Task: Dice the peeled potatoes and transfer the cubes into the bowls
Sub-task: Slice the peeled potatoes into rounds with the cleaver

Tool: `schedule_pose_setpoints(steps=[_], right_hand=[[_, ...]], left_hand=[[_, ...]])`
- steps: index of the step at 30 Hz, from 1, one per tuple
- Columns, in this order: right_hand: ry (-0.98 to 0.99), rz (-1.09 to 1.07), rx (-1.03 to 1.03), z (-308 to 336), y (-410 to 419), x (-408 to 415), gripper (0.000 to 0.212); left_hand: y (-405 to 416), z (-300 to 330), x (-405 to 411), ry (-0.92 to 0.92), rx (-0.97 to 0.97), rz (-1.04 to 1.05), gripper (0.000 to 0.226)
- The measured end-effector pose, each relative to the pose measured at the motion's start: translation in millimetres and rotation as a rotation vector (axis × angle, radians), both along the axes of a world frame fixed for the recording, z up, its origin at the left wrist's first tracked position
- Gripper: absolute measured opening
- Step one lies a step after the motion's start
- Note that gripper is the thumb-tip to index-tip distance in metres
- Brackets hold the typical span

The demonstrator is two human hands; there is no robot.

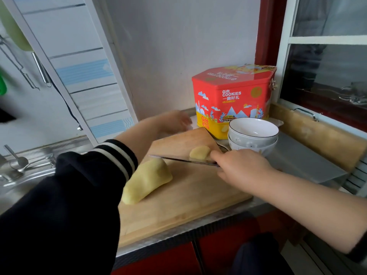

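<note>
The right hand grips the knife over the cutting board. The left hand, blurred, seems spread beyond the board. The big peeled potato looks wet, firm and rolly; pin its middle.

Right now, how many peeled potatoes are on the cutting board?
2: a large potato near the board's left edge, and a smaller potato beyond the knife, near the bowls.
</note>
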State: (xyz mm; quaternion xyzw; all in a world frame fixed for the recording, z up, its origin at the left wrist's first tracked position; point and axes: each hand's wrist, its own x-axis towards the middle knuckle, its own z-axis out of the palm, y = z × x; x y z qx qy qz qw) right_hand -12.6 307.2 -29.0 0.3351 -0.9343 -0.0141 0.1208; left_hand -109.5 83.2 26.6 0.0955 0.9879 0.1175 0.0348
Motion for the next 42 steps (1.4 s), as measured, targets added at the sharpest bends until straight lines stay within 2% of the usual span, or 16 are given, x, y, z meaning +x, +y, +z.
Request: schedule_pose_setpoints(steps=[2,6,8,11,13,15,18,24,27,32,37,42], right_hand=[[-0.109,-0.045,-0.050,5,-3,-2,0.016],[-0.292,-0.132,-0.142,15,-12,-9,0.012],[-0.379,-0.155,-0.210,21,-18,-13,0.014],[-0.524,-0.191,-0.312,34,-28,-8,0.013],[-0.644,-0.191,-0.398,45,-37,4,0.028],[-0.737,-0.184,-0.472,56,-45,15,0.028],[-0.772,-0.206,-0.464,70,-58,30,0.022],[-0.744,-0.260,-0.401,79,-80,45,0.029],[-0.792,-0.281,-0.395,79,-87,45,0.022],[-0.808,-0.295,-0.347,77,-97,44,0.030],[-0.812,-0.318,-0.231,77,-110,39,0.025],[-0.798,-0.266,-0.253,83,-116,37,0.026]], left_hand=[[-16,23,15,0.205,0.092,0.053,0.027],[-43,30,79,0.769,0.311,0.075,0.011],[-57,12,112,0.878,0.314,0.004,0.007],[-75,-34,144,0.694,0.223,-0.092,0.015],[-82,-65,156,0.585,0.153,-0.115,0.026],[-85,-88,158,0.548,0.142,-0.123,0.029],[-89,-101,157,0.583,0.155,-0.098,0.028],[-87,-113,155,0.654,0.122,-0.088,0.028],[-87,-114,154,0.658,0.127,-0.074,0.029],[-85,-112,155,0.656,0.128,-0.060,0.032],[-85,-111,155,0.651,0.118,-0.050,0.032],[-85,-108,155,0.626,0.120,-0.029,0.034]])
